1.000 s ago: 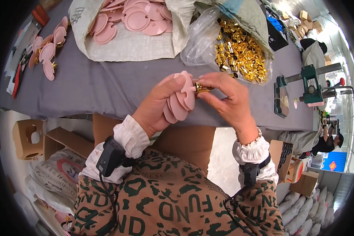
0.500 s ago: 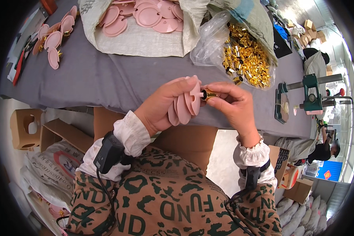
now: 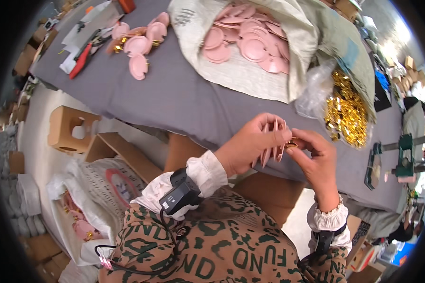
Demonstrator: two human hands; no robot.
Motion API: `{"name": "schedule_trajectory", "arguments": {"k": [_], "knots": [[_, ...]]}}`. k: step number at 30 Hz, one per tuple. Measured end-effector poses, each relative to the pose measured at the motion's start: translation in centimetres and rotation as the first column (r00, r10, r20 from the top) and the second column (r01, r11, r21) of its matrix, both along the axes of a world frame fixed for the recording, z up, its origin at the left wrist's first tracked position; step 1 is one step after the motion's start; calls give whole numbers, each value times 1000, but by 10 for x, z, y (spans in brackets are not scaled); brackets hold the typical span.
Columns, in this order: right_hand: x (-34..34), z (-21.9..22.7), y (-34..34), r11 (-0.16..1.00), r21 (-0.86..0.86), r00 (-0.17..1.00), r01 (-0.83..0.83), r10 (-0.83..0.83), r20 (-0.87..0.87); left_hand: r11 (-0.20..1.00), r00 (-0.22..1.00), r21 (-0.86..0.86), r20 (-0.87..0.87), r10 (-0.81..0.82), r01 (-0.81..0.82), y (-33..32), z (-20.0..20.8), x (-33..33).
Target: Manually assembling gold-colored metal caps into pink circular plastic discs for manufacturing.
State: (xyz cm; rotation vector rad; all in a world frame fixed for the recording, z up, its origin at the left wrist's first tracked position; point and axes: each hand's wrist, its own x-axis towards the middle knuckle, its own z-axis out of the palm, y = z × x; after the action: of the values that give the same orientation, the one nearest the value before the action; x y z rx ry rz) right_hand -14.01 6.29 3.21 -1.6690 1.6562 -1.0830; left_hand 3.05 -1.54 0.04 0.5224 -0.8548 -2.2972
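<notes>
My left hand is closed around several thin pink plastic discs, held on edge in a loose stack with gaps between them. Its thumb presses near the rightmost disc. Fingers and thumb of my right hand pinch a small shiny gold cap against that disc's right side, mostly covered by the fingertips. Both hands are just above the table's near edge. Beyond them, an open white woven sack holds many loose pink discs. Right of it, small gold caps lie heaped at a clear plastic bag.
On the grey-covered table, pink discs with gold pieces lie far left, beside red-handled pliers. A green metal hand press stands at the right edge. Cardboard boxes and a white sack sit on the floor at left.
The view has swung left, so the scene sits further right and lower. The gold cap, earlier at the end of a pink stem, is now closer against the disc; the stem no longer shows.
</notes>
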Motion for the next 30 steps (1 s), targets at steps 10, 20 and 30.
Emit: {"name": "schedule_trajectory", "arguments": {"k": [10,20,30], "knots": [[-24,-30,10,994,-81,982,72,-85,-170,659,702,-370,25,712,-655,-210,51,200],[47,-23,-21,955,-244,909,-169,55,-413,917,896,105,-193,399,-385,-5,-23,136],[116,34,-133,751,-616,962,-240,98,-256,865,860,398,-276,429,-304,23,-21,142]]}}
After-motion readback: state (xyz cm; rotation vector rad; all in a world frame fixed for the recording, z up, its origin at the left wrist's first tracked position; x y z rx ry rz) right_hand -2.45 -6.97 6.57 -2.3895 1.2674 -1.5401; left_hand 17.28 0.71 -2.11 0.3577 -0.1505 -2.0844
